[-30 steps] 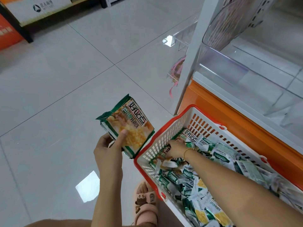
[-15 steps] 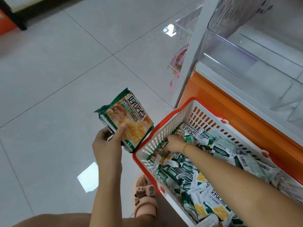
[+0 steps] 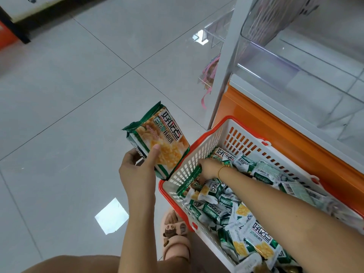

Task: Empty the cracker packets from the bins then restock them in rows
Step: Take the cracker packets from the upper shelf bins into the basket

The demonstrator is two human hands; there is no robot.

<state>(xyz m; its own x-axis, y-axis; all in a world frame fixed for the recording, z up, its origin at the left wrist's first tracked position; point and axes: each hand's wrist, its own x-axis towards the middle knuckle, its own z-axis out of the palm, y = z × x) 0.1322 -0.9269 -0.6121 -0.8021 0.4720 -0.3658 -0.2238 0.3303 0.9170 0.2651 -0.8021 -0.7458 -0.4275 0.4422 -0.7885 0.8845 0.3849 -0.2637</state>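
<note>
While my left hand sits just outside the basket, off its near-left wall, it's got a small stack of cracker packets pinched: thumb flat on the top wrapper, fingers curled round the back, so a properly closed grip, not a loose one. My right hand is down inside the basket at that same wall, dug into the heap of loose packets. The fingertips are buried behind a packet standing on edge, so honestly I can't tell if I've got hold of one or am just feeling around. Pretty sure I'm in the restock half, since everything's dumped in the basket and the clear bin up past the basket's far wall shows no packets that I can see. Looks like I'm collecting a neat handful to go in as a row. Next move, I reckon, is pulling one more out, turning it to face the same way as the stack and sliding it on square without the stack fanning out. Packets are glossy green-and-white pillow wraps with crimped zigzag ends, a photo of yellow crackers and big white lettering. They look slippery, and crackers crush, so no squeezing.
</note>
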